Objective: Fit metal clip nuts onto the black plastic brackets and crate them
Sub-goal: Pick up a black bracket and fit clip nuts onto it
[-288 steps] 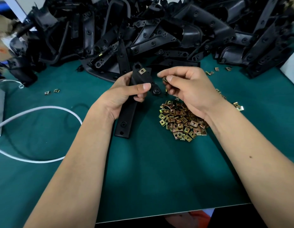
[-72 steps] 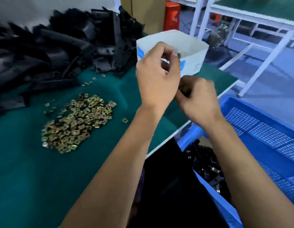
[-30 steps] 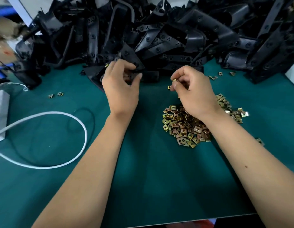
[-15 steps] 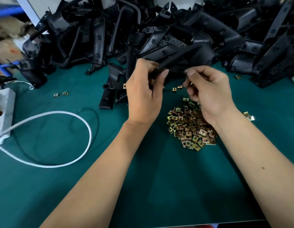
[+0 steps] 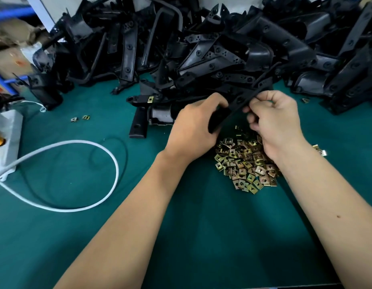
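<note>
My left hand [image 5: 194, 130] grips the lower end of a long black plastic bracket [image 5: 244, 98], which slants up to the right over the table. My right hand [image 5: 274, 122] pinches that bracket's edge near its middle with thumb and fingers; any clip nut under the fingertips is hidden. A heap of brass-coloured clip nuts [image 5: 246, 165] lies on the green mat just below both hands. Another black bracket [image 5: 143, 113] with a clip nut [image 5: 150, 99] on it lies flat to the left of my left hand.
A big pile of black plastic brackets [image 5: 212, 44] fills the back of the green table [image 5: 201, 236]. A white cable [image 5: 93, 174] loops at the left, running to a white box [image 5: 5, 140]. Two loose nuts [image 5: 79, 118] lie at the left.
Since half a second ago, my left hand has slid down the bracket and drawn it lower. My right hand has closed in on its edge. The view has shifted slightly.
</note>
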{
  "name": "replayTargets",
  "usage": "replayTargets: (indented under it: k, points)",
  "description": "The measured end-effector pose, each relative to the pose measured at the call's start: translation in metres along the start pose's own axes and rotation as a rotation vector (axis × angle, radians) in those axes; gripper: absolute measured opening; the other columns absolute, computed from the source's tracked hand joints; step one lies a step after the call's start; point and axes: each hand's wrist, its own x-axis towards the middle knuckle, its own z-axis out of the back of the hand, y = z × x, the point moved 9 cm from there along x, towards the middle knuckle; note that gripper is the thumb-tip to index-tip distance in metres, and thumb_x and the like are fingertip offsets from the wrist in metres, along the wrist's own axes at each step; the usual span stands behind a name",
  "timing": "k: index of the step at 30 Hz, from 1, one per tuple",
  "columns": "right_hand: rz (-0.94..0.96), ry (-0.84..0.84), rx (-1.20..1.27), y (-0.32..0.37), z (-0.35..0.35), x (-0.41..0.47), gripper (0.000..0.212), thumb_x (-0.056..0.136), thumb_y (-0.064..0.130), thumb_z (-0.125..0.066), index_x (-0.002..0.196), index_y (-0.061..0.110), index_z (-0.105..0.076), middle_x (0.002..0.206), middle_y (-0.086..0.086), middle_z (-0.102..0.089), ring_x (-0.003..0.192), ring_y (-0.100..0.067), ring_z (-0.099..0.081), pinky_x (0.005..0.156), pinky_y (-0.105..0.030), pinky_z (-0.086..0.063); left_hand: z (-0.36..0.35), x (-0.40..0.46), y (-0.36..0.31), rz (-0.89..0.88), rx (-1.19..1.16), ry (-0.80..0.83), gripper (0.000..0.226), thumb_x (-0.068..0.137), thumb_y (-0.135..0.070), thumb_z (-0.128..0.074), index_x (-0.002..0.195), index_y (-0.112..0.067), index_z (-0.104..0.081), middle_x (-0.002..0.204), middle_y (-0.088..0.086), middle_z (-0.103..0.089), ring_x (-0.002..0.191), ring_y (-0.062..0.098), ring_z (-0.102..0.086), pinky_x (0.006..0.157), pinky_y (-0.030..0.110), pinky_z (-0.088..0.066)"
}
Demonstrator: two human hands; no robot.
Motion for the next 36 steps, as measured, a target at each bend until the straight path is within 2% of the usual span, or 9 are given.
replayTargets:
  k: [5, 11, 14, 17, 22, 25, 29, 33, 36]
  points:
    - [0.017, 0.064, -0.033, 0.000, -0.003, -0.002, 0.013, 0.103, 0.017, -0.061, 0.100, 0.007, -0.068, 0.069, -0.002, -0.071, 0.051, -0.010, -0.050, 0.044, -0.019, -0.037, 0.027, 0.002, 0.047, 0.113, 0.157, -0.116, 0.018, 0.090, -0.012, -0.071, 0.105, -0.011, -0.063, 0.083, -0.003, -0.054, 0.083, 0.020, -0.049, 0.071, 0.038, -0.044]
    - [0.064, 0.133, -0.077, 0.006, -0.010, -0.007, 0.027, 0.102, 0.027, -0.065, 0.083, 0.008, -0.071, 0.063, -0.003, -0.063, 0.049, -0.009, -0.048, 0.044, -0.018, -0.035, 0.040, 0.001, 0.079, 0.191, 0.078, -0.173, 0.015, 0.088, -0.010, -0.066, 0.102, -0.014, -0.068, 0.090, 0.007, -0.068, 0.089, 0.030, -0.062, 0.079, 0.038, -0.050]
    - [0.119, 0.163, -0.163, 0.007, -0.011, -0.007, 0.018, 0.097, 0.024, -0.072, 0.084, 0.014, -0.078, 0.063, 0.002, -0.065, 0.053, -0.005, -0.052, 0.050, -0.016, -0.041, 0.046, -0.001, 0.090, 0.289, -0.033, -0.235, 0.031, 0.096, -0.025, -0.057, 0.125, -0.020, -0.065, 0.091, -0.005, -0.073, 0.095, 0.017, -0.068, 0.091, 0.027, -0.051]
    - [0.148, 0.199, -0.311, 0.003, -0.015, -0.005, 0.004, 0.088, 0.020, -0.080, 0.089, 0.023, -0.079, 0.073, 0.008, -0.073, 0.061, -0.001, -0.060, 0.062, -0.018, -0.048, 0.057, -0.007, 0.104, 0.404, -0.146, -0.354, 0.043, 0.105, -0.034, -0.049, 0.147, -0.028, -0.048, 0.086, -0.009, -0.075, 0.091, 0.011, -0.069, 0.097, 0.039, -0.055]
    - [0.236, 0.200, -0.476, 0.006, -0.018, -0.005, 0.010, 0.084, 0.020, -0.083, 0.092, 0.026, -0.080, 0.079, 0.010, -0.075, 0.071, 0.001, -0.067, 0.068, -0.014, -0.049, 0.061, -0.012, 0.099, 0.381, -0.289, -0.435, 0.062, 0.104, -0.041, -0.046, 0.162, -0.029, -0.026, 0.096, -0.008, -0.074, 0.076, 0.002, -0.064, 0.070, 0.024, -0.056]
    - [0.270, 0.218, -0.511, 0.010, -0.022, -0.007, 0.009, 0.091, 0.031, -0.077, 0.086, 0.024, -0.078, 0.069, 0.012, -0.073, 0.062, 0.001, -0.065, 0.058, -0.009, -0.044, 0.052, -0.009, 0.089, 0.391, -0.513, -0.395, 0.054, 0.101, -0.041, -0.053, 0.148, -0.015, -0.048, 0.104, -0.005, -0.072, 0.076, 0.011, -0.062, 0.060, 0.027, -0.054]
    - [0.260, 0.189, -0.510, 0.010, -0.018, -0.006, 0.035, 0.099, 0.038, -0.066, 0.068, 0.020, -0.069, 0.053, 0.013, -0.063, 0.042, 0.000, -0.049, 0.049, -0.014, -0.036, 0.027, -0.007, 0.070, 0.469, -0.890, -0.343, 0.019, 0.087, -0.040, -0.069, 0.097, -0.027, -0.079, 0.111, 0.004, -0.070, 0.088, 0.015, -0.063, 0.067, 0.034, -0.055]
    - [0.199, 0.182, -0.370, 0.009, -0.015, -0.004, 0.023, 0.098, 0.030, -0.068, 0.078, 0.020, -0.075, 0.066, 0.003, -0.071, 0.052, 0.001, -0.052, 0.062, -0.024, -0.041, 0.012, -0.008, 0.064, 0.520, -1.058, -0.267, 0.020, 0.095, -0.017, -0.066, 0.112, -0.012, -0.076, 0.124, 0.011, -0.069, 0.101, 0.021, -0.063, 0.078, 0.033, -0.057]
    - [0.130, 0.198, -0.290, 0.004, -0.014, -0.004, 0.010, 0.095, 0.016, -0.072, 0.089, 0.021, -0.079, 0.082, 0.002, -0.077, 0.057, 0.005, -0.055, 0.061, -0.017, -0.041, 0.012, -0.010, 0.066, 0.541, -1.074, -0.224, 0.029, 0.102, -0.017, -0.059, 0.126, -0.004, -0.068, 0.134, 0.014, -0.067, 0.106, 0.024, -0.063, 0.081, 0.033, -0.057]
